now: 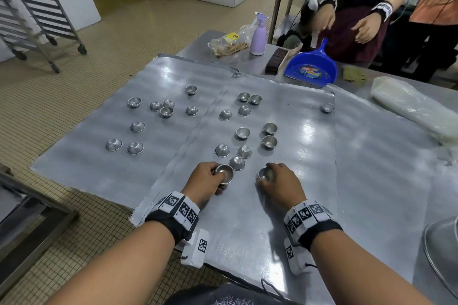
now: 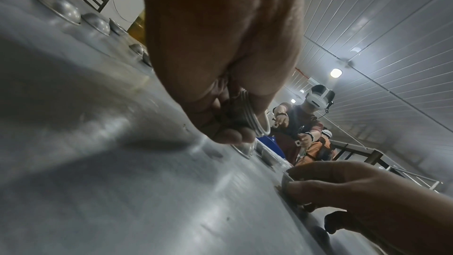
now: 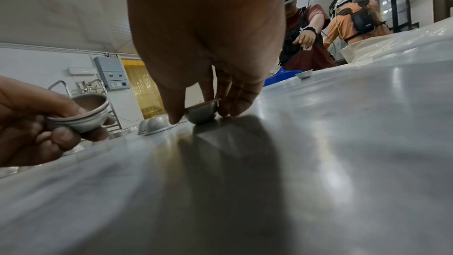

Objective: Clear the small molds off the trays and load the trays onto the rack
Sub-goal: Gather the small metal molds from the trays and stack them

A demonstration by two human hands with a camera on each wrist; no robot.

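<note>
- The nested molds (image 3: 81, 117) I pinch in my left hand (image 1: 207, 181) are thin, dull grey metal, smooth with ridged rims.
- The single mold (image 3: 202, 112) under my right hand (image 1: 278, 182) is the same brushed metal.
- The trays (image 1: 272, 205) look like scuffed sheet metal with a soft sheen.
- The dustpan (image 1: 312, 67) is glossy blue plastic.
- My wristbands (image 1: 178, 210) are matt cloth.

Two trays (image 1: 86, 156), twenty loose molds (image 1: 243, 133) lying on them, one dustpan (image 1: 311, 67), one spray bottle (image 1: 258, 38).

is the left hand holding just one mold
No: in the right wrist view the left hand grips a nested stack of molds, with several rims showing one under another.
</note>
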